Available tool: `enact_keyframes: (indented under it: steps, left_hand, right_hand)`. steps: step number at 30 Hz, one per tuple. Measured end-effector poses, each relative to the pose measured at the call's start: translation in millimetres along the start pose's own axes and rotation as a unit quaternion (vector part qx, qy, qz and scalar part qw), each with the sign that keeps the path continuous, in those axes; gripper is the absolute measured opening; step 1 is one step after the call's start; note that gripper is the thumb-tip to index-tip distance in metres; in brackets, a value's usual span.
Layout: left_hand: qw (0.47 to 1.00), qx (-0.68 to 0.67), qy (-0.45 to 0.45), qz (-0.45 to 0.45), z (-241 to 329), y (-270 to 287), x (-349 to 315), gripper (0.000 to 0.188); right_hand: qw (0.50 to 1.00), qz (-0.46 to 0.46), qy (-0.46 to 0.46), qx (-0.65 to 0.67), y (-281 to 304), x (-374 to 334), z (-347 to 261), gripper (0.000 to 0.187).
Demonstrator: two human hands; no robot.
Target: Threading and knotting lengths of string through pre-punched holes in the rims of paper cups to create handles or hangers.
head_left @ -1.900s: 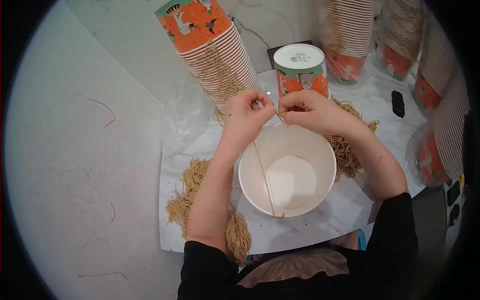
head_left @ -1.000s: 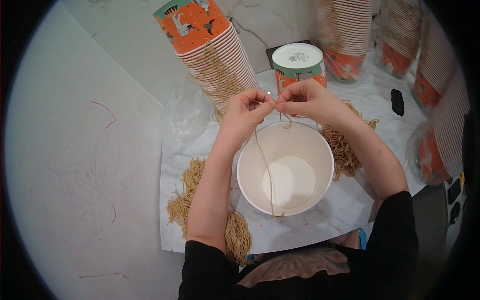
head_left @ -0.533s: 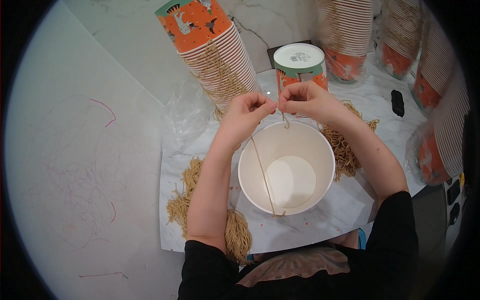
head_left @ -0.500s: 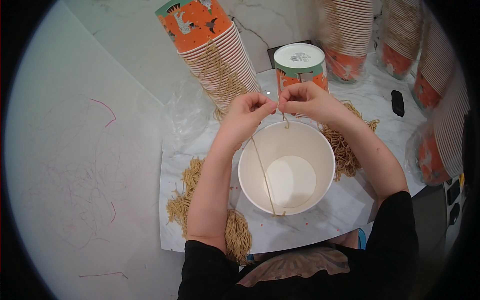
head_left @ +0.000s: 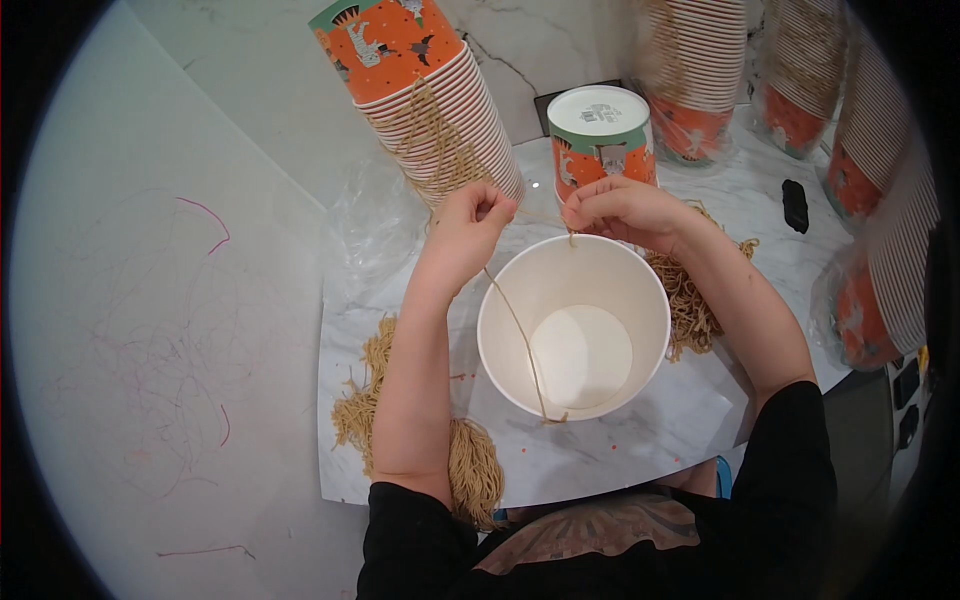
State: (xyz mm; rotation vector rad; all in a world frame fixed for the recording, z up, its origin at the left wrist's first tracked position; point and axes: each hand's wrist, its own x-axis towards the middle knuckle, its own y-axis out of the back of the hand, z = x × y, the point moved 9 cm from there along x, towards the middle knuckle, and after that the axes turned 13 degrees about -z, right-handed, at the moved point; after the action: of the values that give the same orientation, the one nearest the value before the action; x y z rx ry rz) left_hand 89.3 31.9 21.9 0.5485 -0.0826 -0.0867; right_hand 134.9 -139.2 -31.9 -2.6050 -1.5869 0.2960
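Note:
A white-lined paper bucket (head_left: 505, 290) stands with its mouth up in front of me. A tan cord (head_left: 517, 320) runs from its near rim across the opening to my left hand (head_left: 468, 225). That hand is closed in a pinch on the cord, beyond the rim on the left. My right hand (head_left: 625, 212) pinches the cord just above the far rim, where a short bit of it hangs at the edge. Between the two hands a thin stretch of cord spans the gap. Whether it is knotted at the far rim, I cannot tell.
A leaning stack of orange patterned buckets (head_left: 440, 110) rises at the back left, cords draped over it. One upturned bucket (head_left: 600, 140) stands behind my right hand. Cord bundles (head_left: 475, 470) lie left and right. Plastic-wrapped stacks (head_left: 690, 90) fill the back right, near a black object (head_left: 795, 207).
My hands have drawn apart: the left moved left, the right slightly lower, and the cord now stretches between them. The bucket has shifted very slightly away from me.

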Motion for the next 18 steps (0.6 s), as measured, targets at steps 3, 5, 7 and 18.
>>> enact_keyframes:
  steps: [3,5,7,18]
  left_hand:
    - [0.999,0.038,-0.012,0.002,-2,3,-1,0.019]
    - [0.998,0.057,-0.009,-0.022,-4,3,-1,0.017]
    - [0.997,0.081,0.003,-0.018,-2,7,-4,0.017]
    - [0.976,0.214,0.036,0.016,11,16,-14,0.017]
  right_hand:
    - [0.998,-0.028,0.011,0.060,-3,6,6,0.008]
    - [0.993,-0.063,-0.005,0.100,-9,9,12,0.007]
    - [0.991,-0.067,-0.016,0.114,-11,10,15,0.007]
    - [0.976,-0.118,-0.046,0.175,-21,13,24,0.013]
